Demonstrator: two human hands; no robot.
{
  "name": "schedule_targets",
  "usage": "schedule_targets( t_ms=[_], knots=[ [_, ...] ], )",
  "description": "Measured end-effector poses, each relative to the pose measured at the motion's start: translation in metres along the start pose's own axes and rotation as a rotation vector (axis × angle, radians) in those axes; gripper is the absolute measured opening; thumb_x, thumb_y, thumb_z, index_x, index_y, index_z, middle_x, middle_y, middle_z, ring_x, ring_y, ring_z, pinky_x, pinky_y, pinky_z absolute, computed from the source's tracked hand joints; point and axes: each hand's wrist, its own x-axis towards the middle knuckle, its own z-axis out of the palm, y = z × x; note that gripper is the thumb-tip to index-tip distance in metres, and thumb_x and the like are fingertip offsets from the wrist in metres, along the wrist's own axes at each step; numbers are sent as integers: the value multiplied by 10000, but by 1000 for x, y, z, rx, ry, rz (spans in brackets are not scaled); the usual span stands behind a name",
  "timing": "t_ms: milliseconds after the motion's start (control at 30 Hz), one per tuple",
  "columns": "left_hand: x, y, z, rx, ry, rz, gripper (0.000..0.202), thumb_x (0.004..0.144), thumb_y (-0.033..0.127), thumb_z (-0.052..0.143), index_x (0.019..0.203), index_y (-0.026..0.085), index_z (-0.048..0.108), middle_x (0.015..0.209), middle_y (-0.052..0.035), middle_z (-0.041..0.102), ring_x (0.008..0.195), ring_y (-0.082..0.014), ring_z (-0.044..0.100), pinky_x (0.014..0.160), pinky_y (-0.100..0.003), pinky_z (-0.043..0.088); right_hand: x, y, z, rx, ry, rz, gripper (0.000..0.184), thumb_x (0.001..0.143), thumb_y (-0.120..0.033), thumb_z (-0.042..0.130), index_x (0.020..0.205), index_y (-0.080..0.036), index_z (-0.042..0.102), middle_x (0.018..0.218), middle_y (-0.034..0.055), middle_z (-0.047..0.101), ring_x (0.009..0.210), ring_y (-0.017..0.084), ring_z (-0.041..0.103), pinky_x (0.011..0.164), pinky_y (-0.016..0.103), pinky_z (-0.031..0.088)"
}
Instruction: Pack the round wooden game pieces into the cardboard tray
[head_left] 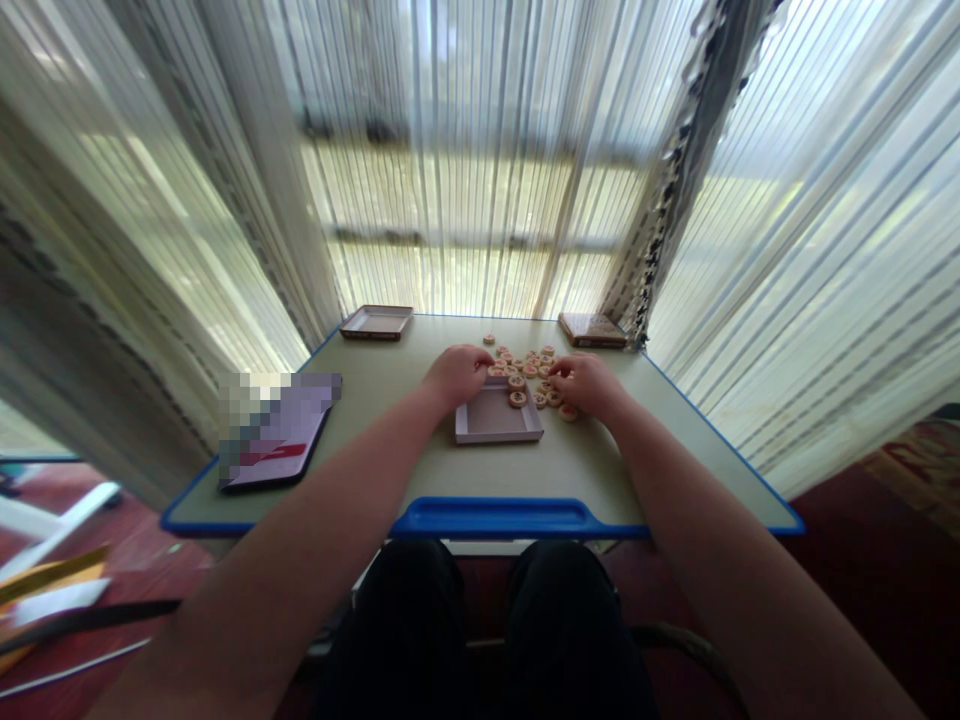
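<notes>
Round wooden Chinese chess pieces [531, 371] with red and dark markings lie in a loose pile behind and to the right of a shallow open box [499, 436]. Two of the pieces rest at the box's back right corner, partly over its inside. My left hand [459, 376] is at the box's back left corner, its fingers curled together beside the pieces; what they grip, if anything, is hidden. On the pile's right side, my right hand [589, 384] has its thumb and fingers bent closed around a piece, which the fingers mostly cover.
A second shallow tray [376, 322] lies at the table's back left corner. A flat closed box [592, 330] is at the back right. On the left edge rests a tablet [289, 450]. Curtains [480, 200] hang right behind the blue-edged table [390, 400].
</notes>
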Motion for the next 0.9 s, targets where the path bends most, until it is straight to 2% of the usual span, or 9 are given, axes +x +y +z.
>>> schedule_targets(
  t_ms=[500,700,900],
  knots=[
    [1,-8,-4,1,51,-21,274,753,233,447,871,163,685,885,-47,686,847,-176,608,826,-290,458,-3,-1,-7,-30,-69,63,259,747,-292,497,865,-194,705,828,62,645,759,157,558,703,230,378],
    [1,-13,-2,1,63,-26,285,732,181,435,877,161,679,883,-41,686,849,-173,610,830,-289,458,-4,1,-10,-48,-50,65,251,747,-297,498,857,-208,705,816,63,632,767,165,548,728,244,369],
    [2,-16,0,9,76,-60,299,715,151,424,883,149,672,885,-51,684,854,-175,610,824,-287,463,-3,-4,-6,-14,-27,-2,311,736,-443,522,812,-201,703,776,59,635,746,164,539,715,257,363]
  ],
)
